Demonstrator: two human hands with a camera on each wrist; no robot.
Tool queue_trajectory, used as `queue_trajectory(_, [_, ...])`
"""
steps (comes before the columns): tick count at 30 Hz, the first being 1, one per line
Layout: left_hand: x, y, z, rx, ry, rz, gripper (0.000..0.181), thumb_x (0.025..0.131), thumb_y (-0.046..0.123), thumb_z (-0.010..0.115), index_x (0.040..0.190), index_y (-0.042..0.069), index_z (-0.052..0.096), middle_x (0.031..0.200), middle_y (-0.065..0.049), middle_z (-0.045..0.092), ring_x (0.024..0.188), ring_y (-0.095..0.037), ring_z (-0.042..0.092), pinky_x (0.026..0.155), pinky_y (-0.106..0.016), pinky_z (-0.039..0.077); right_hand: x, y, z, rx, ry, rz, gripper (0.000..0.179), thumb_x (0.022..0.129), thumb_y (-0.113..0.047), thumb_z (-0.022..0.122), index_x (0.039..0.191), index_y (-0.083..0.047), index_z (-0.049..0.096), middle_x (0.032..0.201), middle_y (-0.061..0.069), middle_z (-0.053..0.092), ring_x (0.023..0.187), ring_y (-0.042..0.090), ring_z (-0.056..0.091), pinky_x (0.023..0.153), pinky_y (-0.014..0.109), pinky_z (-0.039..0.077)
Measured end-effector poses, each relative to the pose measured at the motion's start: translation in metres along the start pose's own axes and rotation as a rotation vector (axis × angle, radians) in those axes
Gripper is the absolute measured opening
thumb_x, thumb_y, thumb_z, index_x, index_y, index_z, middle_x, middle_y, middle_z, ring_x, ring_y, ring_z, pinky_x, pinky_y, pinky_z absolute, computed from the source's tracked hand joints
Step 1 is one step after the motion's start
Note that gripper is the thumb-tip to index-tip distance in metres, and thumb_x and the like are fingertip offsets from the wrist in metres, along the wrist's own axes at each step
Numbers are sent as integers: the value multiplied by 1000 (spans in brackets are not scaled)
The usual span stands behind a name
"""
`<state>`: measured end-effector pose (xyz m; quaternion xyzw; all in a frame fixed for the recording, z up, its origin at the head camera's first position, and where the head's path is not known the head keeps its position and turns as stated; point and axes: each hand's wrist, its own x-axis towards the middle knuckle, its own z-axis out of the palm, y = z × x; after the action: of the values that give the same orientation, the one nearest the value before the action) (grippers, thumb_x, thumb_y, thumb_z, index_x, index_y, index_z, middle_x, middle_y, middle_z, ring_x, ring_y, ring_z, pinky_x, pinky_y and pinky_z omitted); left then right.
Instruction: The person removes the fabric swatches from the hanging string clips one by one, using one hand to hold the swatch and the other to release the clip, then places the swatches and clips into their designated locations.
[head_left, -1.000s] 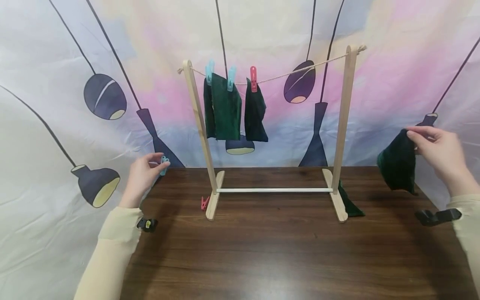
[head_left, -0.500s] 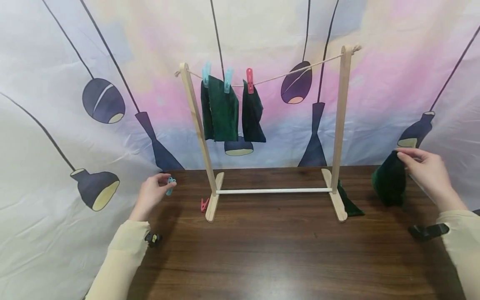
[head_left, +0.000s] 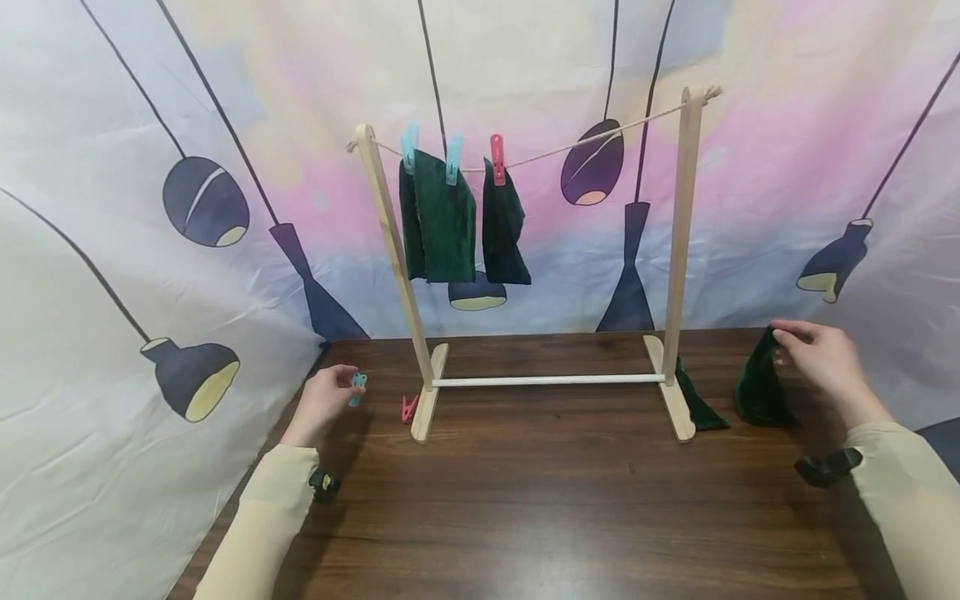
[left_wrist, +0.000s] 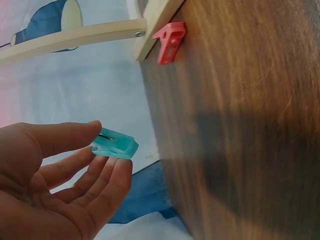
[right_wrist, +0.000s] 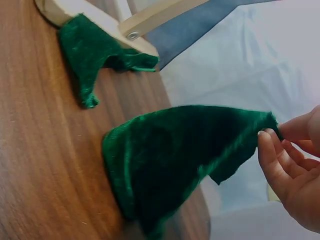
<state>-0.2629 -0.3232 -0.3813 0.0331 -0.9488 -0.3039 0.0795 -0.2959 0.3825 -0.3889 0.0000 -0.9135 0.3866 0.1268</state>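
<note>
My left hand (head_left: pixel 324 402) pinches a light blue clothespin (left_wrist: pixel 116 144) between thumb and fingers, low at the left of the wooden rack. On the table near it lies a red clothespin (head_left: pixel 408 409), beside the rack's left foot. At the right, my right hand (head_left: pixel 823 360) pinches a dark green velvety cloth (right_wrist: pixel 185 155) by its top corner, and its lower end reaches down to the tabletop. Another green cloth (right_wrist: pixel 92 50) lies against the rack's right foot. From the rack's string hang green cloths (head_left: pixel 447 225), held by two blue clothespins and a red clothespin (head_left: pixel 498 160).
The wooden rack (head_left: pixel 681 242) stands at the back of the brown table (head_left: pixel 540 500), with a string (head_left: pixel 592 147) across its top and a white rod (head_left: pixel 547 381) low between its feet. A curtain printed with lamps (head_left: pixel 592 50) hangs behind.
The right hand has come down and to the left, lowering the green cloth to the table. My left hand has moved down and right, still pinching the blue clothespin.
</note>
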Motion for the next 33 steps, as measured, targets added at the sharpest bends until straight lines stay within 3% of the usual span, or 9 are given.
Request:
queue_trajectory(2, [4, -4, 5, 5, -7, -8, 43, 92, 8, 68, 129, -11, 59, 111, -25, 66, 98, -36, 62, 82, -48, 50, 1, 3, 4, -4, -7, 12, 52, 108, -33, 45, 139, 9, 54, 84, 11, 75, 62, -8, 59, 77, 41, 52])
queue_trajectory(5, [7, -9, 13, 16, -28, -9, 43, 92, 7, 68, 129, -13, 59, 110, -25, 67, 96, -36, 62, 79, -47, 50, 2, 7, 10, -9, -14, 14, 50, 108, -29, 45, 138, 10, 53, 83, 12, 75, 62, -7, 59, 82, 58, 47])
queue_trajectory(9, [9, -13, 19, 10, -66, -22, 45, 93, 7, 67, 131, -14, 56, 116, -29, 65, 100, -39, 63, 81, -49, 51, 3, 10, 18, -51, -12, -3, 45, 108, -23, 46, 136, 11, 54, 89, 21, 74, 62, 4, 64, 67, 45, 54])
queue_trajectory(13, [9, -15, 24, 3, -81, -42, 46, 93, 7, 66, 132, -15, 55, 122, -32, 62, 108, -43, 61, 87, -52, 50, 6, 11, 25, -111, -28, -19, 43, 107, -21, 47, 136, 10, 55, 93, 23, 72, 64, 14, 63, 57, 33, 46])
queue_trajectory(16, [12, -16, 28, -9, -93, -61, 46, 93, 7, 66, 133, -14, 55, 125, -33, 61, 111, -44, 59, 90, -53, 49, 8, 11, 30, -122, -48, -22, 44, 107, -22, 47, 137, 10, 54, 97, 26, 72, 69, 22, 67, 59, 41, 51])
queue_trajectory(21, [15, -21, 33, -17, -108, -83, 46, 94, 8, 65, 133, -14, 55, 126, -33, 59, 114, -43, 58, 93, -54, 48, 10, 11, 39, -111, -93, -3, 59, 107, -38, 45, 137, 13, 51, 103, 30, 70, 82, 36, 72, 75, 57, 53])
queue_trajectory(25, [18, -24, 38, -12, -110, -97, 45, 94, 8, 64, 133, -13, 55, 126, -33, 59, 112, -42, 59, 92, -53, 49, 10, 13, 45, -124, -141, 12, 77, 104, -53, 44, 137, 17, 48, 114, 36, 64, 82, 36, 71, 76, 54, 55])
queue_trajectory(28, [19, -25, 41, -14, -112, -113, 45, 94, 8, 64, 132, -13, 55, 126, -33, 59, 110, -42, 59, 92, -53, 49, 11, 14, 48, -141, -199, 22, 81, 103, -54, 47, 139, 18, 44, 118, 38, 61, 78, 31, 70, 73, 51, 56])
queue_trajectory(33, [21, -26, 44, -26, -114, -135, 45, 94, 9, 64, 132, -13, 55, 127, -33, 58, 109, -40, 58, 93, -54, 48, 11, 20, 53, -165, -255, 15, 71, 104, -39, 55, 139, 21, 41, 127, 42, 53, 78, 33, 70, 72, 49, 56])
